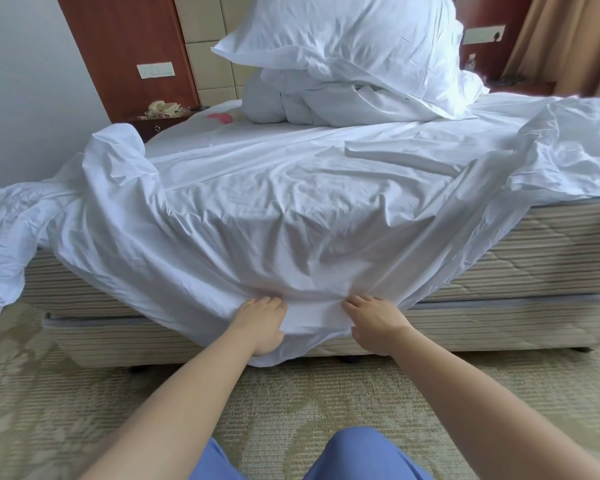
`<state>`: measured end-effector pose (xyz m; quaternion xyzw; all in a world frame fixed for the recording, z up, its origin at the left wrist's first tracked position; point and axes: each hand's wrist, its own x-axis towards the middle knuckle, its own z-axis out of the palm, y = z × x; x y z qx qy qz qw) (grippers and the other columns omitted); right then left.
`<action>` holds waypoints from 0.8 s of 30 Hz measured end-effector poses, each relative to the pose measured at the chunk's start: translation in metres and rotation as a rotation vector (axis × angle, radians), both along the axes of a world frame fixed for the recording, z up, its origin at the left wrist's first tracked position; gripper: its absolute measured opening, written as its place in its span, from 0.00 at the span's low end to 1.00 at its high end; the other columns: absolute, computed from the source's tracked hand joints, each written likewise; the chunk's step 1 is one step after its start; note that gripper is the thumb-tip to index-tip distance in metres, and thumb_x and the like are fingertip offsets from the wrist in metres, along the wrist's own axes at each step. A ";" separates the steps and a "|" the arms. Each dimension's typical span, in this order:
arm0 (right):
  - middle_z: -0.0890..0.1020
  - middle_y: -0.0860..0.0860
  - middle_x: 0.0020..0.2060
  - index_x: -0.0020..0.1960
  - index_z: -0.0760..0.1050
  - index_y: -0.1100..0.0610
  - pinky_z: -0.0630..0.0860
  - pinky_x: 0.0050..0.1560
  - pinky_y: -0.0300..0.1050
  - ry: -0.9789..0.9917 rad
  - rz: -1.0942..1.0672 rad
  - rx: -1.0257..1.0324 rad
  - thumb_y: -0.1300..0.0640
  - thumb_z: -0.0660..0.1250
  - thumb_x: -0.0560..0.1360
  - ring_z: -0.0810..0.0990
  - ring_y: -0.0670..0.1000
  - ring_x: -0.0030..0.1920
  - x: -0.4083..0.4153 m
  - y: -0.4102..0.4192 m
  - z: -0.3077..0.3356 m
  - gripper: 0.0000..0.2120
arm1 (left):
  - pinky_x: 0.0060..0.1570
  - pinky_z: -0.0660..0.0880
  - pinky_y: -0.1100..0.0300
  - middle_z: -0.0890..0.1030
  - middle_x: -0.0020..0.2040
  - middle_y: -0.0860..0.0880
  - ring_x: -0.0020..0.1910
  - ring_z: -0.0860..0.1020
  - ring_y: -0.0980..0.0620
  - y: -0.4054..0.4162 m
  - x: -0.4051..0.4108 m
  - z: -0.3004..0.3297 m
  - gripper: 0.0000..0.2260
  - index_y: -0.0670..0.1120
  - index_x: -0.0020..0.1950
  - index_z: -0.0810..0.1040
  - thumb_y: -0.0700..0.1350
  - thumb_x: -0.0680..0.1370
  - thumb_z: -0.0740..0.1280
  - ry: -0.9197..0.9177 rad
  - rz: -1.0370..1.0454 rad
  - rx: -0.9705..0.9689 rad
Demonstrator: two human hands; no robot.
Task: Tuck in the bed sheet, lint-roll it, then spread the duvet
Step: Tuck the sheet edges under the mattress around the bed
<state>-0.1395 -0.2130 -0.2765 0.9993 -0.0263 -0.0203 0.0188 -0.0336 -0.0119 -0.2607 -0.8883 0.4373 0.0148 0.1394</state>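
Note:
A white bed sheet (291, 209) lies wrinkled over the mattress and hangs down the foot of the bed, bunched loose at both corners. My left hand (262, 322) and my right hand (378, 322) both grip its hanging lower edge at the seam between mattress (541, 251) and bed base (499, 327), fingers pressed into the cloth. A bundled white duvet (312, 102) sits at the head end with a large pillow (343, 32) on top. No lint roller is recognisable in view.
A pink object (219, 117) lies on the sheet near the head end at left. A dark bedside table (160, 121) with clutter stands at the left, another with a bottle (470, 62) at the right. Patterned carpet (291, 403) covers the floor; curtains (568, 39) hang right.

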 end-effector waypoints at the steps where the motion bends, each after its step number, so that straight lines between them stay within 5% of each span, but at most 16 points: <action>1: 0.68 0.51 0.70 0.72 0.63 0.57 0.65 0.68 0.48 0.013 -0.004 0.003 0.59 0.57 0.78 0.67 0.53 0.69 0.001 0.001 0.001 0.22 | 0.70 0.60 0.54 0.63 0.73 0.46 0.70 0.63 0.47 -0.002 0.000 0.000 0.25 0.43 0.76 0.59 0.49 0.80 0.57 0.011 0.003 0.002; 7: 0.71 0.51 0.67 0.70 0.66 0.57 0.69 0.65 0.51 0.100 -0.052 0.023 0.61 0.57 0.77 0.69 0.54 0.66 0.014 -0.002 -0.001 0.21 | 0.65 0.64 0.54 0.69 0.67 0.45 0.65 0.68 0.47 -0.011 0.008 -0.002 0.23 0.43 0.71 0.65 0.51 0.78 0.59 0.089 0.057 0.018; 14: 0.68 0.52 0.71 0.74 0.60 0.57 0.69 0.67 0.51 0.247 -0.118 0.078 0.61 0.54 0.77 0.68 0.54 0.69 0.040 0.011 -0.019 0.25 | 0.69 0.62 0.54 0.65 0.73 0.45 0.70 0.65 0.47 -0.023 0.018 -0.020 0.30 0.43 0.76 0.58 0.51 0.77 0.62 0.129 0.079 0.096; 19: 0.65 0.53 0.73 0.76 0.55 0.59 0.64 0.70 0.48 0.170 -0.142 0.085 0.60 0.55 0.77 0.64 0.54 0.72 0.044 0.017 -0.031 0.28 | 0.69 0.64 0.53 0.66 0.72 0.44 0.69 0.65 0.46 -0.026 0.021 -0.029 0.31 0.41 0.75 0.61 0.54 0.76 0.63 0.152 0.081 0.069; 24: 0.49 0.55 0.78 0.78 0.40 0.62 0.44 0.77 0.47 0.116 -0.130 0.005 0.57 0.56 0.78 0.48 0.53 0.77 0.025 0.024 -0.049 0.35 | 0.72 0.60 0.54 0.63 0.74 0.44 0.72 0.61 0.47 -0.029 0.016 -0.043 0.33 0.40 0.76 0.58 0.54 0.76 0.63 0.137 0.090 0.091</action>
